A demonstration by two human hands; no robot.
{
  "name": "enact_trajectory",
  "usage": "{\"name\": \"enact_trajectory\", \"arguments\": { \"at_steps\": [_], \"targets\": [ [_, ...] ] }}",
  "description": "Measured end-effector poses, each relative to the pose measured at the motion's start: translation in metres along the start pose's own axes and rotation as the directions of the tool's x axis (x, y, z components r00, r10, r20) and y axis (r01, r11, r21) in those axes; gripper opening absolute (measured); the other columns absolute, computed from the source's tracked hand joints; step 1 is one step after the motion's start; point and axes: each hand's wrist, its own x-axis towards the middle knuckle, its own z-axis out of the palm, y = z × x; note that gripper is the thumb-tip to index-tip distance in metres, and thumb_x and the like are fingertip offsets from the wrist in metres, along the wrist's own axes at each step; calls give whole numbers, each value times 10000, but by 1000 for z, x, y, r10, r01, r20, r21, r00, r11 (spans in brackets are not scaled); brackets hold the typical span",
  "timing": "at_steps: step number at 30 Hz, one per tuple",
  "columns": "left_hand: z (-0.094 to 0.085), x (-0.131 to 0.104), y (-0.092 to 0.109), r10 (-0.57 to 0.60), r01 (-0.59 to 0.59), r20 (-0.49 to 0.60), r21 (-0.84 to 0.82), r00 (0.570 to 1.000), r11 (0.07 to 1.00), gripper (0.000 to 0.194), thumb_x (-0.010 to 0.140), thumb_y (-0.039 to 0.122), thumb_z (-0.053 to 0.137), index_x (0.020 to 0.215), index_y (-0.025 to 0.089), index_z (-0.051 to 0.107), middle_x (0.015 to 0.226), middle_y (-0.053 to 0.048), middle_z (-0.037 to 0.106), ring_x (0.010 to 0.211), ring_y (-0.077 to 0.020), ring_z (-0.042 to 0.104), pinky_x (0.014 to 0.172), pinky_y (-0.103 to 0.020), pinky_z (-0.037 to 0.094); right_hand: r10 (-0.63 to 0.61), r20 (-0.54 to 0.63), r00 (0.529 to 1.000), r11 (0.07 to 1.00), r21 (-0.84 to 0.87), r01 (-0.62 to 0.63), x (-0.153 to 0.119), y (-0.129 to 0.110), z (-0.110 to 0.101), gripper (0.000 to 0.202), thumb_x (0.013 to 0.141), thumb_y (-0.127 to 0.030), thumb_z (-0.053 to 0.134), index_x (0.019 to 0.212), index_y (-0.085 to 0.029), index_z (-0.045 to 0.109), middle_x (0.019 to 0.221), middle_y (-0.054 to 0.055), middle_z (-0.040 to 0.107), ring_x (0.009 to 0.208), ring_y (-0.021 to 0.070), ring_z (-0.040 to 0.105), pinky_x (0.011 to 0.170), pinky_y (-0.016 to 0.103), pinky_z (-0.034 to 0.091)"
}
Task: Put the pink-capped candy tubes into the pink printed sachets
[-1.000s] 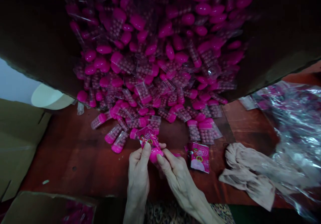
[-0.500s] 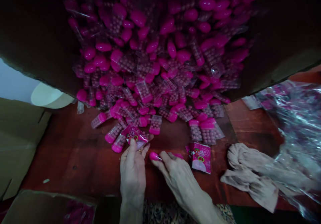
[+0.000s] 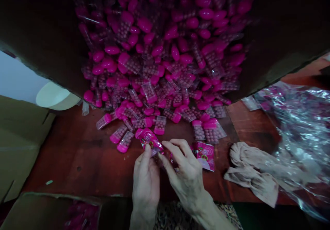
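Note:
My left hand (image 3: 145, 175) pinches a small pink printed sachet (image 3: 149, 139) just above the red-brown table (image 3: 85, 161). My right hand (image 3: 184, 170) meets it from the right, its fingers closed on the same sachet's lower end; whether a pink-capped candy box is between the fingers I cannot tell. A heap of clear candy boxes with pink caps (image 3: 165, 65) spills from a tipped cardboard carton (image 3: 38, 34) toward my hands. A stack of pink sachets (image 3: 205, 155) lies just right of my right hand.
A beige cloth (image 3: 254, 175) lies to the right, with crinkled clear plastic wrap (image 3: 301, 133) beyond it. Flat cardboard (image 3: 18, 140) is at the left, an open box (image 3: 51, 212) at the bottom left. A pale round lid (image 3: 55, 96) sits by the carton.
Half a second ago my hands were apart, the left holding the sachet, the right on a pink-capped box on the table. Now both hands meet at the sachet again.

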Motion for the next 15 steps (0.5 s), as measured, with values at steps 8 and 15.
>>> {"name": "enact_trajectory", "arguments": {
  "at_steps": [8,15],
  "targets": [
    [-5,-8,-9,49,-46,-33,69,998,997,192,724,313,682,642,140,668,617,6,605,602,-101,518,616,-226,429,103,-7,995,988,113,-101,0,2,2,107,816,-171,581,897,-182,651,846,37,576,697,130,598,592,223,517],
    [-1,-5,-6,125,-129,43,133,991,983,158,703,308,702,766,162,709,699,-21,668,676,-134,572,685,-259,438,78,-19,997,982,174,-73,3,11,-2,171,826,-76,515,839,-184,647,768,25,595,688,130,592,611,225,486]
  ]
}}
